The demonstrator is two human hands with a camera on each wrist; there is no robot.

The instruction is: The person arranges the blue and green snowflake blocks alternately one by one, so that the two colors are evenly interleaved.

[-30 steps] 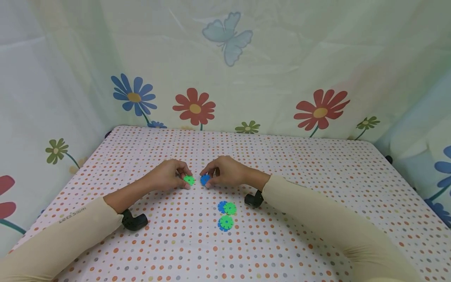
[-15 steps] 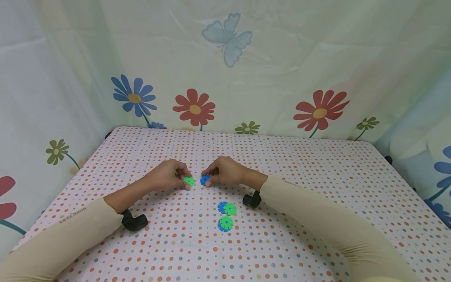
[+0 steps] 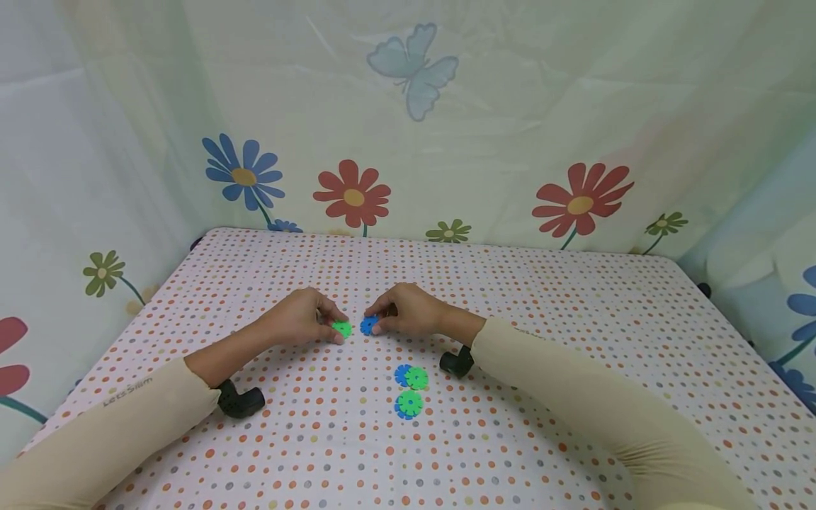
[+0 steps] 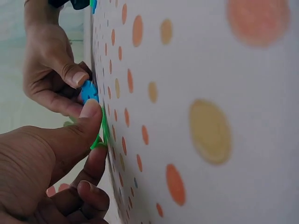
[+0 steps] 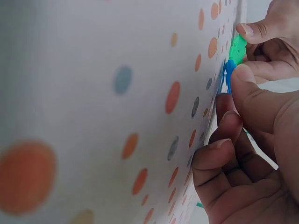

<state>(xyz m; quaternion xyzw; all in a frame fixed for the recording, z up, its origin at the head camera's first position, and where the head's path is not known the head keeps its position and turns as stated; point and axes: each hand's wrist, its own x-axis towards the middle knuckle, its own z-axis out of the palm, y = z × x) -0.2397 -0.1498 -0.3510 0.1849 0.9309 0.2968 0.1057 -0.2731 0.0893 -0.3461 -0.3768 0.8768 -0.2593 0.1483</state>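
left hand (image 3: 298, 317) pinches a green disc (image 3: 343, 329), right hand (image 3: 411, 309) a blue disc (image 3: 367, 325), just apart. on the tablecloth (image 3: 287, 453), a farther pair (image 3: 416, 378) and nearer pair (image 3: 411, 403) lie overlapped, seemingly finished; this third appears unjoined.

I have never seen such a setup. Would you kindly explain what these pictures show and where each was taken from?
No machine works here, only a person in beige sleeves. The wide picture comes from a head-worn camera looking down; the sideways close ones come from left and right wrist cameras, probably the black curved devices. The bare left hand pinches a green, notched, plastic-looking disc; the bare right hand pinches a similar blue notched disc. On the white, colour-dotted tablecloth, nearer the person, lie two overlapping disc pairs, green over blue in each.
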